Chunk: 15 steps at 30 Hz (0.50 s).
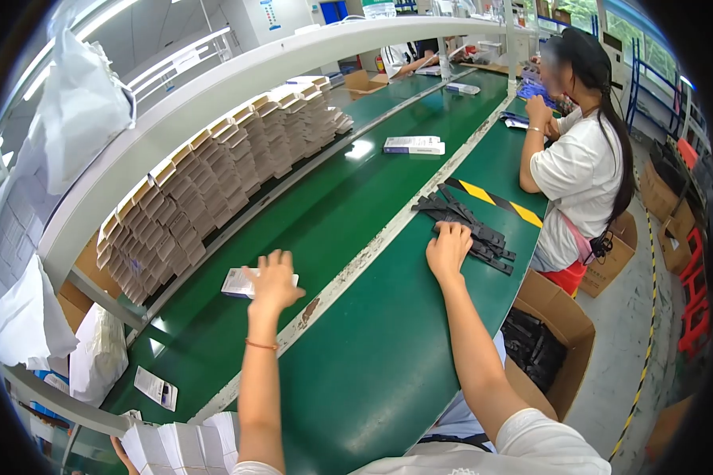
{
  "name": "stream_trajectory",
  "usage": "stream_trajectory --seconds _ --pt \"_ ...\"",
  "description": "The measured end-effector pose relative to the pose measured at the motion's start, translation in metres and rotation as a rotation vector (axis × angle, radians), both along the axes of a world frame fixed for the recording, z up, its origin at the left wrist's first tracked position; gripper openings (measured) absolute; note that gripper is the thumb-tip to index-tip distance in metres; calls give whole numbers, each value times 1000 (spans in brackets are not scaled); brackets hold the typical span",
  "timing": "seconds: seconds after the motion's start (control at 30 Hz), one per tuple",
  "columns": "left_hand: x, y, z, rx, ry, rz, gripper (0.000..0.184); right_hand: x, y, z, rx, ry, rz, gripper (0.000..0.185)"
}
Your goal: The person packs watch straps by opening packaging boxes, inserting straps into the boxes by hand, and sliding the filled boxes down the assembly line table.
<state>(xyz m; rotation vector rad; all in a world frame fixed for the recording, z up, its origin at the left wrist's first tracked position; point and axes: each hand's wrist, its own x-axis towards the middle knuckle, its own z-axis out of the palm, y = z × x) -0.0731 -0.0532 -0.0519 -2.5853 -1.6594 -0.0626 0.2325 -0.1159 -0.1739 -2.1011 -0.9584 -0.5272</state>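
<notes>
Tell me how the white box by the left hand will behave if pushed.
The white box probably slides rather than tips, since it lies flat on the shiny green surface. Its straight edges suggest card, likely stiff under a light push.

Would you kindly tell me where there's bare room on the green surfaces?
Bare: near tabletop between left forearm and right forearm; the green lane between the left hand and the next box. Crowded: black strips at the right hand.

The bench (348, 388) is green, strips (455, 210) black, tape (477, 192) striped yellow and black, box (236, 282) white, perhaps purple-edged.
</notes>
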Motion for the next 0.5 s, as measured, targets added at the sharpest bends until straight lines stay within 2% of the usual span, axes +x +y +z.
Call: stream_trajectory --seconds 0.1,0.2,0.3,0.5 --pt "37 -20 2 -185 -169 -180 69 -1 -7 3 -23 17 -1 31" --pt "67 -34 4 -331 -204 -366 69 0 -9 1 -24 25 -37 31" --pt "77 -40 3 -368 -172 -503 67 2 -10 2 -31 2 -82 31" --pt "61 -36 7 -364 -134 -481 64 2 -7 -5 -3 -90 -34 24"
